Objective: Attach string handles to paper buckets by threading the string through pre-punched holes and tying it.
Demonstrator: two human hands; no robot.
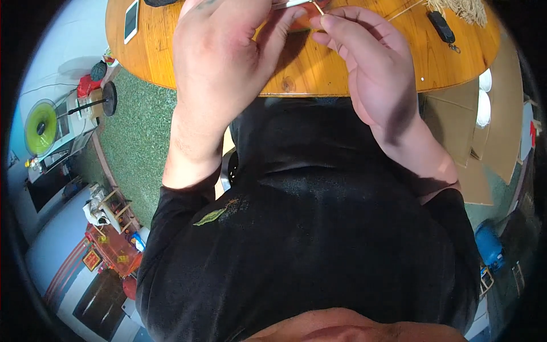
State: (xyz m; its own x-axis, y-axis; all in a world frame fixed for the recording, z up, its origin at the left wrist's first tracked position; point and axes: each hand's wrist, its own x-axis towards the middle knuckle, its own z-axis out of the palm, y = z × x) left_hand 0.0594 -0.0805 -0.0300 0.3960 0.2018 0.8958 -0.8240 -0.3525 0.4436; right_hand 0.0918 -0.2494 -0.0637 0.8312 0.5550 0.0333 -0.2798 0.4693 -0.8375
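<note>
At the top edge of the view both my hands meet over the wooden table. My left hand is closed, with a thin white rod-like thing at its fingertips; the picture's edge cuts it off. Thumb and forefinger of my right hand pinch a beige cord, its short piece reaching toward the white thing. Another strand of cord runs from behind the right hand toward a bundle of beige cords. Something reddish behind the fingers is mostly hidden.
A black key fob lies near the cord bundle. A white phone rests at the table's left. Flattened cardboard is on the floor to the right. A fan with green blades stands left on the green floor.
</note>
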